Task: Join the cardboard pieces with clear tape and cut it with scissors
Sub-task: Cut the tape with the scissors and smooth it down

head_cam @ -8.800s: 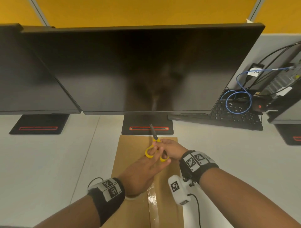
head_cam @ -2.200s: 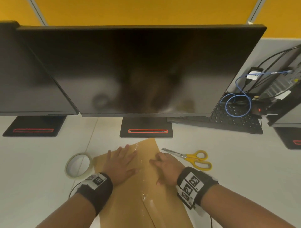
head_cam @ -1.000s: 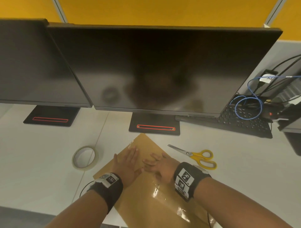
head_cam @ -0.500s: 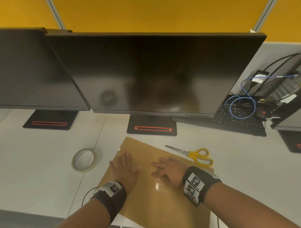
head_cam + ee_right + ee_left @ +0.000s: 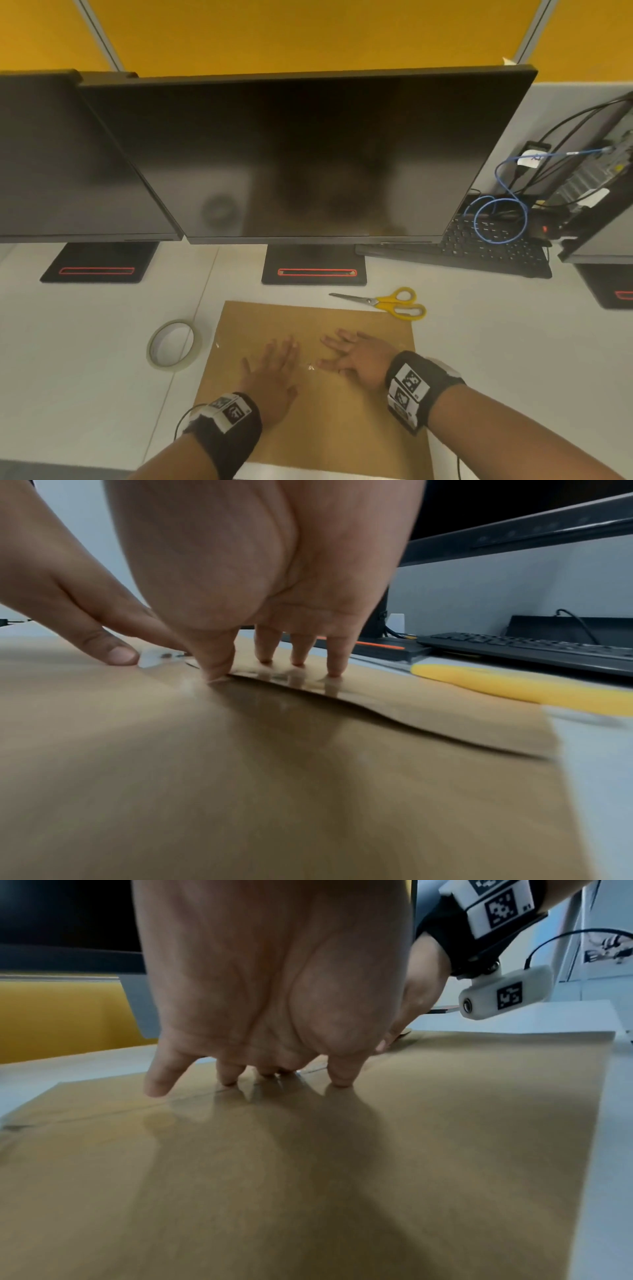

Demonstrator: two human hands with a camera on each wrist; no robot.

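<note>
Brown cardboard (image 5: 342, 425) (image 5: 308, 1191) (image 5: 240, 791) lies flat on the white desk, a strip of clear tape (image 5: 310, 366) (image 5: 253, 1093) (image 5: 161, 656) running across its seam. My left hand (image 5: 274, 370) (image 5: 267, 988) lies flat on it, fingers spread and pressing by the tape. To its right my right hand (image 5: 356, 359) (image 5: 274, 574) also presses flat, fingertips on the taped seam. The yellow-handled scissors (image 5: 387, 303) (image 5: 507, 685) rest on the desk beyond the cardboard's far right corner. The tape roll (image 5: 173, 344) lies left of the cardboard.
A large black monitor (image 5: 291, 154) on a stand (image 5: 313, 270) rises just behind the cardboard, with a second monitor (image 5: 68, 164) to the left. A black keyboard (image 5: 486, 253) (image 5: 534, 650) and blue cable (image 5: 500, 219) sit at the back right. The desk edge (image 5: 85, 464) is near.
The cardboard has turned from a slanted position to lie square with the desk, both flat hands staying on it. Scissors and tape roll have not moved.
</note>
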